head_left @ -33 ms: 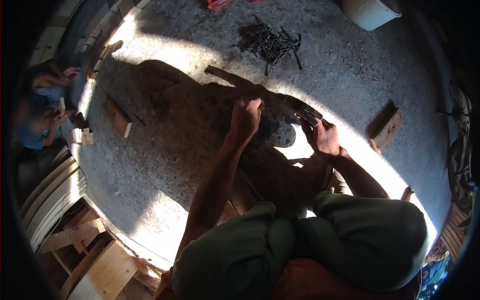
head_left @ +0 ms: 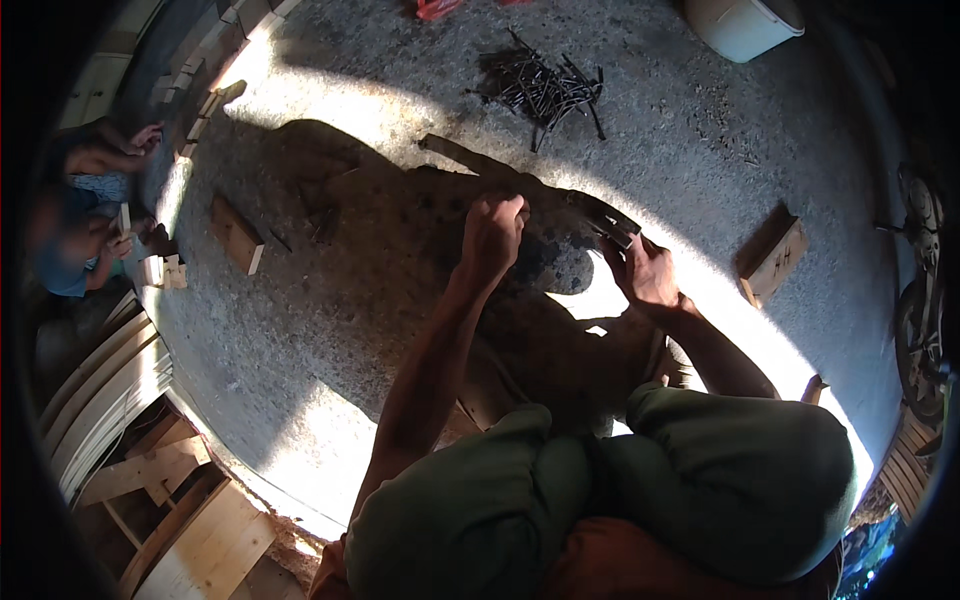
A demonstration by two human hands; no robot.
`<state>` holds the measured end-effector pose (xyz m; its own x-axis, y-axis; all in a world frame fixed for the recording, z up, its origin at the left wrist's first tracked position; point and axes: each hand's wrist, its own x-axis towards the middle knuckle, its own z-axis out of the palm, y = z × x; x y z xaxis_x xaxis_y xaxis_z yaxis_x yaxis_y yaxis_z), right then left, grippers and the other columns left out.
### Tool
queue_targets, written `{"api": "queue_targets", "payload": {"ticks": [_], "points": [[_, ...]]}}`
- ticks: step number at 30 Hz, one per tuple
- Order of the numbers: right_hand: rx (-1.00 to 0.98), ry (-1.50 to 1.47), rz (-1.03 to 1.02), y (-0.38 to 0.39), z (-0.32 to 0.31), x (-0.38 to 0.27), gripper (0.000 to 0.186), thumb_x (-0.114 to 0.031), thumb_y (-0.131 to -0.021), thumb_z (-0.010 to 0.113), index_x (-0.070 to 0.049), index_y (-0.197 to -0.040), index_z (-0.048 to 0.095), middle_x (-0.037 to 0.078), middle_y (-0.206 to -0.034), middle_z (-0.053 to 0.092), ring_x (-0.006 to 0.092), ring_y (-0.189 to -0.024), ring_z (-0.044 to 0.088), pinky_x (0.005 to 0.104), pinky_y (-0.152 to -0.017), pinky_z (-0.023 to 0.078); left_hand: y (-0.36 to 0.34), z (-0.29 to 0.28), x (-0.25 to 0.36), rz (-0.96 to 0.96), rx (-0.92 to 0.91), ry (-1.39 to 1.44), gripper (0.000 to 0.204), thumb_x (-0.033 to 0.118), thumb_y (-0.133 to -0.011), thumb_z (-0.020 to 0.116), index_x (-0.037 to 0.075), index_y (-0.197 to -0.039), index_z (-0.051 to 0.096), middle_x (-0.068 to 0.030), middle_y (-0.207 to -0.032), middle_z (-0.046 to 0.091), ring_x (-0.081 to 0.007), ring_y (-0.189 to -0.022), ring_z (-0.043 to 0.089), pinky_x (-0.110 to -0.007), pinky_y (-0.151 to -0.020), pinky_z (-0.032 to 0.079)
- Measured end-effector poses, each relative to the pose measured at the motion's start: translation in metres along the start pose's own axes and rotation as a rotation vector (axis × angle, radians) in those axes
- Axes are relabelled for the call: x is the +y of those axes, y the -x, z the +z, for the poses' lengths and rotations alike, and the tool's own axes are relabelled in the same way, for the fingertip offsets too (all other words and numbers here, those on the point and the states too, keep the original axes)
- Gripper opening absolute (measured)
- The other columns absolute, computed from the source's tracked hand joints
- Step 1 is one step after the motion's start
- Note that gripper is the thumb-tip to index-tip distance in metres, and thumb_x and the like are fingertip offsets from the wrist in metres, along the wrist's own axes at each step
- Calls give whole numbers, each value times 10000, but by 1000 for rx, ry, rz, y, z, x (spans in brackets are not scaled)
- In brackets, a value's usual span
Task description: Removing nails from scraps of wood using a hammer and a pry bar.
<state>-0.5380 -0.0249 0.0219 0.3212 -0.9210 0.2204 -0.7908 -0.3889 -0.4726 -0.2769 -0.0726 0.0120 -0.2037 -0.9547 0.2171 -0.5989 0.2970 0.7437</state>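
- Head view: left hand (head_left: 492,235) is clenched; whether around anything, I cannot tell.
- Right hand (head_left: 651,272) grasps a dark bar (head_left: 606,216), which points forward-left from its fingers.
- Rods (head_left: 545,88) lie piled on the floor (head_left: 330,75) beyond both hands.

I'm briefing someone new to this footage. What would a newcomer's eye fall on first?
Probably the person's hands at the centre: the right hand holding the end of a dark, narrow object, the left hand curled to its left. Next, perhaps, the tangled pile of thin dark rods at top centre. The white bucket at upper right also stands out.
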Motion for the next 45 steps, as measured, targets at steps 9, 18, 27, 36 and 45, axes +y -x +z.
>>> {"api": "queue_targets", "payload": {"ticks": [9,18,27,36,45], "points": [[112,-131,-56,0,8,2,250,-211,-935,639,-39,-1113,601,164,-898,700,348,-653,669,436,-518,508,2,2,1,-18,31,-58,47,8,-781,592,33,-742,592,-172,-738,608,-387,-752,599,-469,-678,470],[64,-87,-9,-27,-39,-33,332,-130,-893,701,42,-1112,519,179,-728,662,337,-555,651,429,-456,515,1,4,3,-58,-18,-171,35,17,-790,665,33,-819,654,-138,-818,668,-350,-829,627,-436,-736,507],[-45,-83,189,-18,-24,-12,384,-193,-931,664,8,-1190,465,189,-794,701,373,-589,679,434,-477,547,14,11,11,-120,57,-104,79,8,-788,670,39,-858,653,-120,-839,671,-340,-841,629,-422,-752,504],[-52,-64,139,-30,-22,-20,293,-188,-932,655,-26,-1121,500,202,-820,687,386,-620,673,457,-480,534,2,11,9,-259,-66,19,55,-16,-751,639,30,-763,612,-154,-757,640,-377,-793,626,-460,-709,482],[-38,-27,73,-30,-30,-33,285,-159,-926,665,9,-1093,505,174,-726,662,350,-527,644,448,-434,506,3,14,13,-232,30,49,52,-47,-732,624,4,-733,621,-167,-697,642,-358,-671,644,-403,-611,491]]}}
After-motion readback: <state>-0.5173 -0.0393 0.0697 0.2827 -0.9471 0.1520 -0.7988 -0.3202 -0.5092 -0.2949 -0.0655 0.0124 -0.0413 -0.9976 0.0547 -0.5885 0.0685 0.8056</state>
